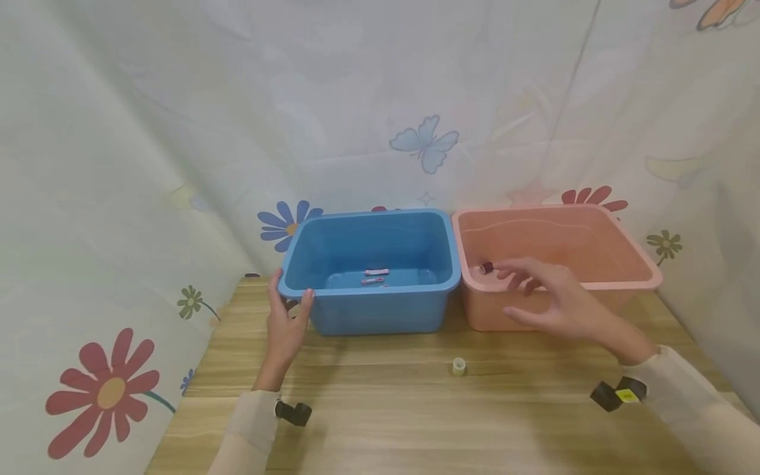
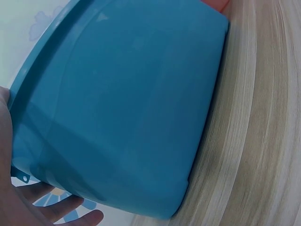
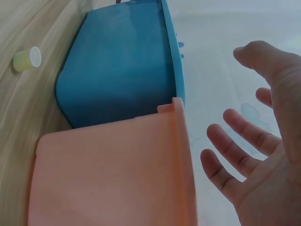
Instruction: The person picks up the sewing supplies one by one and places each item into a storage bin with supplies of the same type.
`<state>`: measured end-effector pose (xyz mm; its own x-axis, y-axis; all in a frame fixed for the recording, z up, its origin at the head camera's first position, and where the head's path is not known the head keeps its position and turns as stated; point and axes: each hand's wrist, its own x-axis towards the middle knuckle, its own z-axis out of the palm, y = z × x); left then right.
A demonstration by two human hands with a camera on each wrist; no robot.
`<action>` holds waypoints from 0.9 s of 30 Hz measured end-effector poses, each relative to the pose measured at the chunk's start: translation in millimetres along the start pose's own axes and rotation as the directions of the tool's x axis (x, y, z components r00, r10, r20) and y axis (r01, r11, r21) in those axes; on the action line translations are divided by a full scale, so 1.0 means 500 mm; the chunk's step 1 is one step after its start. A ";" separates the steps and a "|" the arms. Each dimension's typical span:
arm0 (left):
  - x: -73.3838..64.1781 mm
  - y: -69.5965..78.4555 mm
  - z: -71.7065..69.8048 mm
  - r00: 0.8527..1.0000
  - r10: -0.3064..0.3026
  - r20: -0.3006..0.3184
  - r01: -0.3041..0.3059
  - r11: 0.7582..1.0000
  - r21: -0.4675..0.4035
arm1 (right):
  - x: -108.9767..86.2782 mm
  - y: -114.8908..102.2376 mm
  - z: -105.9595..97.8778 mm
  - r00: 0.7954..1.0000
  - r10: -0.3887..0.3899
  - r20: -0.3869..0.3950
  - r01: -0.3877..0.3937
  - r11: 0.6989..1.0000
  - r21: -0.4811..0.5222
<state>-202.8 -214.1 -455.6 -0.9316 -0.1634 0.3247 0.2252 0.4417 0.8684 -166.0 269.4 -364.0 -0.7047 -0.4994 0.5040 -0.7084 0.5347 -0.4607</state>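
My left hand grips the front left corner of a blue plastic bin, its thumb on the front rim and its fingers along the left side. Inside that bin lie a few small, slim pink-and-white pieces, too small to identify. Over the front rim of a pink plastic bin hovers my right hand, fingers spread and holding nothing. Just left of its fingertips, a small dark red spool with a pale end shows inside the pink bin. A small pale yellow spool-like cylinder stands on the table.
The two bins stand side by side at the back of a wood-grain table. Behind them hangs a pale curtain printed with flowers and butterflies. Black wrist-worn devices are strapped over both sleeves.
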 end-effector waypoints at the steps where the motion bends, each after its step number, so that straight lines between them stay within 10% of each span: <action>1: 0.000 0.000 0.000 1.000 0.003 -0.002 -0.003 1.000 -0.002 | -0.001 0.001 0.002 1.000 -0.006 0.000 0.006 1.000 -0.006; 27: 0.000 0.003 0.000 1.000 0.014 0.001 -0.014 1.000 -0.004 | -0.048 0.011 0.073 0.996 0.056 0.066 -0.062 0.993 0.100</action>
<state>-202.6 -213.7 -454.3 -0.9285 -0.1561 0.3369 0.2399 0.4402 0.8653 -154.4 259.2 -405.2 -0.7443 -0.5124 0.4282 -0.6634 0.4940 -0.5620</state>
